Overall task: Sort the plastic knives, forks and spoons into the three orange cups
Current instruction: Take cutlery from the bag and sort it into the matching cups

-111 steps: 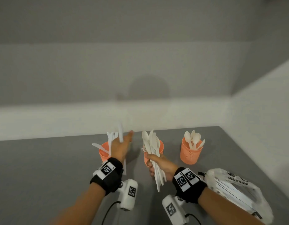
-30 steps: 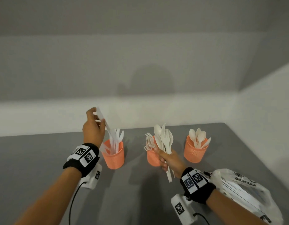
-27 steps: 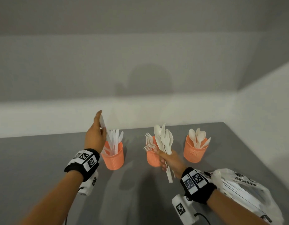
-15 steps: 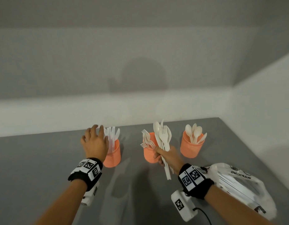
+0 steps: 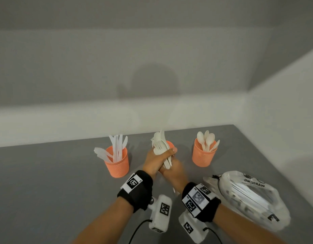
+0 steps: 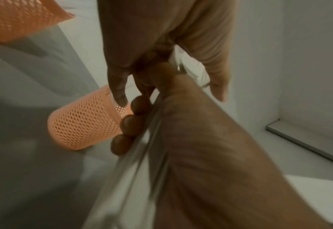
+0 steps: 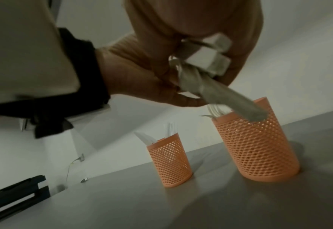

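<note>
The matte grey desk (image 5: 46, 182) carried three round orange mesh cups in a row near its far edge. A crinkled clear plastic bag (image 5: 249, 192) lay by the right edge. The left cup (image 5: 118, 162) held flat white knives, the right cup (image 5: 203, 156) smooth rounded spoons, and the middle cup (image 7: 256, 148) some forks. Just in front of the middle cup, the right hand (image 5: 173, 171) gripped a bundle of white plastic cutlery (image 5: 161, 147) by its handles, while the left hand (image 5: 155, 161) curled round the same bundle higher up.
</note>
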